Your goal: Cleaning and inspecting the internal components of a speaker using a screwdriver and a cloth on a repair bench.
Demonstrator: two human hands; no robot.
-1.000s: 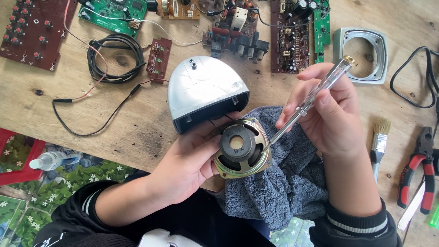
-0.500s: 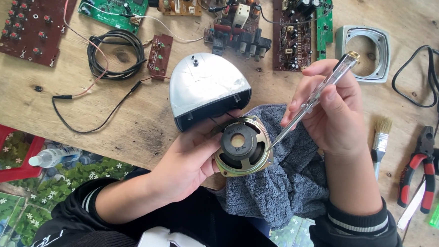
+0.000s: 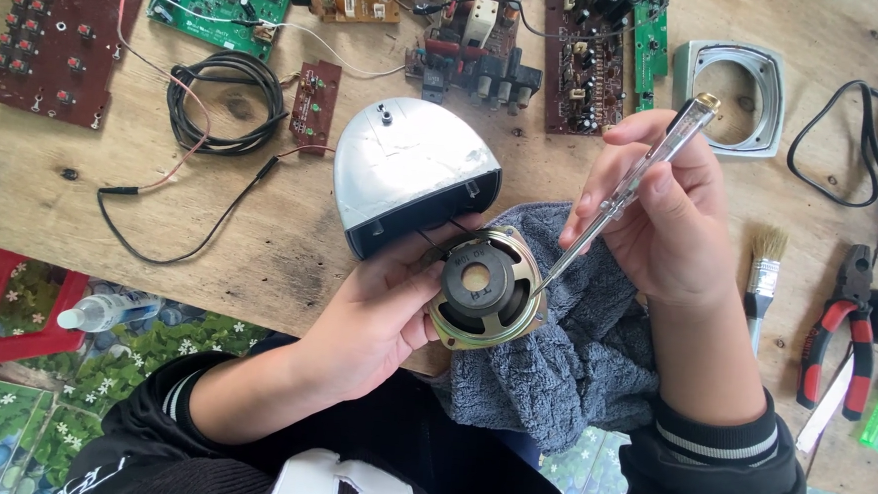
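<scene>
1. Left hand point(image 3: 380, 319) palm up, its grip wrapped around the rim of a round speaker point(image 3: 484, 287), fingers curled under it.
2. Right hand point(image 3: 661, 224) raised and tilted, its grip pinching a thin screwdriver point(image 3: 622, 191) with a clear handle.
3. Metal tip touching the speaker's right edge.
4. Speaker held just above a soft, fuzzy grey cloth point(image 3: 584, 355), near the edge of the wooden surface point(image 3: 259, 238).
5. Shiny rounded silver case point(image 3: 408, 170) just behind the speaker.
6. Flat green and brown circuit boards point(image 3: 590, 49) farther back.
</scene>
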